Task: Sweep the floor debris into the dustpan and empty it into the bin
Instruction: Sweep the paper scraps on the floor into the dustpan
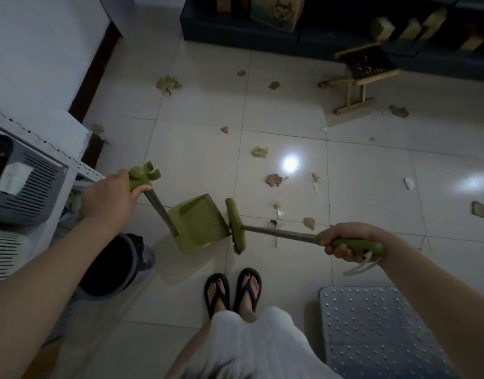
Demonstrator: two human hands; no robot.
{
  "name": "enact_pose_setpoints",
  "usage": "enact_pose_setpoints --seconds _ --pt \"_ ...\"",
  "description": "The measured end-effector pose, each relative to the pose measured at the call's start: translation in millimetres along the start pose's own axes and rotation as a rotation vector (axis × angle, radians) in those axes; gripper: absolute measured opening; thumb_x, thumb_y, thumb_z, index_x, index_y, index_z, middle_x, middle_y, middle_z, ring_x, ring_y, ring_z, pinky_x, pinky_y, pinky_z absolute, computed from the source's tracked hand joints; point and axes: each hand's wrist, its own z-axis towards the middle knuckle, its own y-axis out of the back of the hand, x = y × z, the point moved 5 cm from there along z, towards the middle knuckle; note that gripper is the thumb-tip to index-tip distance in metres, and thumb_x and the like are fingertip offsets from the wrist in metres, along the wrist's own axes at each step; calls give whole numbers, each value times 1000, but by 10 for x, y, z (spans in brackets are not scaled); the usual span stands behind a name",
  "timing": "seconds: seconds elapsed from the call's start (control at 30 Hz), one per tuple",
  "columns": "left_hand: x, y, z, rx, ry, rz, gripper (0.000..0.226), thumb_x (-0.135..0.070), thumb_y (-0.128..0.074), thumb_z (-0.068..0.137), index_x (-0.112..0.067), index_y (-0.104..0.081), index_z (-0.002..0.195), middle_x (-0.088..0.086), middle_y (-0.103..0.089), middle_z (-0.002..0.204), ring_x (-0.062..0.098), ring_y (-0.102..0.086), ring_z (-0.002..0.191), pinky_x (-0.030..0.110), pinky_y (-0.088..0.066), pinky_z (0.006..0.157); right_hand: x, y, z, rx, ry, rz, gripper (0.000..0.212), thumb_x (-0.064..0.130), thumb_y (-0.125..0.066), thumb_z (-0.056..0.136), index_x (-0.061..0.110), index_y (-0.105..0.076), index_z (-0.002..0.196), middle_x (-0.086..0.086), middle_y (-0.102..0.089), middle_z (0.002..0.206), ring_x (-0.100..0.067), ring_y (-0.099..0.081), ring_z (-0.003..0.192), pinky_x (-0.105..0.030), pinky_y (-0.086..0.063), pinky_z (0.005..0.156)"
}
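Debris (273, 180) lies spread over the pale tiled floor (197, 149), mostly ahead of the person and to the right: brown scraps, some yellowish lumps and a few white bits, several of them far out near a small wooden stool (358, 75). The bin (135, 266), lined with a dark bag, stands at the left, close to the person's feet and just beside the dustpan (199, 225). This green dustpan is on its long handle with the mouth turned to the right, and I can see nothing inside it. The broom (276, 233) lies nearly level, its green head right at the lip of the pan.

Both hands are grasping: the left hand (109, 199) is closed round the top of the dustpan handle, and the right hand (344, 239) is wrapped round the broom grip.

The step, as I judge it, is the first gathering. To do it well, keep the pan lip flat on the tiles, reach the broom beyond the nearest scraps (309, 222) and pull them in with short, low strokes – light pieces can jump away. The far pieces should first be brought closer – not chased with the pan.
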Motion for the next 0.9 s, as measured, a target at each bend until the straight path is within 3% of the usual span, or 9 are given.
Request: enact_pose_setpoints --seconds 0.03,0.23,0.4,0.63,0.77,0.9 --pt "52 -7 -46 8 1 15 56 -54 -52 91 2 -58 95 27 -65 85 40 -64 74 38 -40 57 -23 -39 35 15 3 -13 2 5 -43 95 5 -42 93 -6 -49 54 -8 -42 27 -13 -37 27" --pt "277 -98 -151 56 -25 128 52 -54 -52 91 -2 -57 92 22 -65 81 36 -65 68 34 -41 54 -80 -111 326 17 -13 -245 20 3 -44 93 6 -38 111 -7 -50 62 -7 -44 32 -14 -39 31" --pt "190 -184 -211 101 -29 215 51 -54 -51 92 -4 -59 95 19 -67 78 32 -64 65 30 -35 52 29 156 502 7 -100 -373 23 6 -49 92 4 -39 113 -5 -54 56 -7 -46 31 -14 -39 30" --pt "-406 -225 -262 129 -4 233 51 -51 -48 95 -1 -56 100 21 -64 85 31 -58 68 26 -25 48 335 863 530 -115 -102 -686 27 15 -62 85 3 -53 106 -7 -53 69 -12 -47 41 -17 -39 34" --pt "-740 -256 -295 128 81 160 52 -51 -47 95 -1 -56 102 23 -63 86 36 -62 76 33 -35 57 445 1336 416 -164 -67 -663 28 14 -62 85 4 -53 109 -8 -52 69 -12 -46 42 -17 -38 35" --pt "-1090 -172 -299 81 90 134 55 -50 -51 93 4 -57 98 28 -63 85 40 -62 76 30 -28 50 459 1740 269 -194 7 -473 20 7 -54 90 4 -48 109 -8 -50 66 -8 -45 31 -14 -38 31"
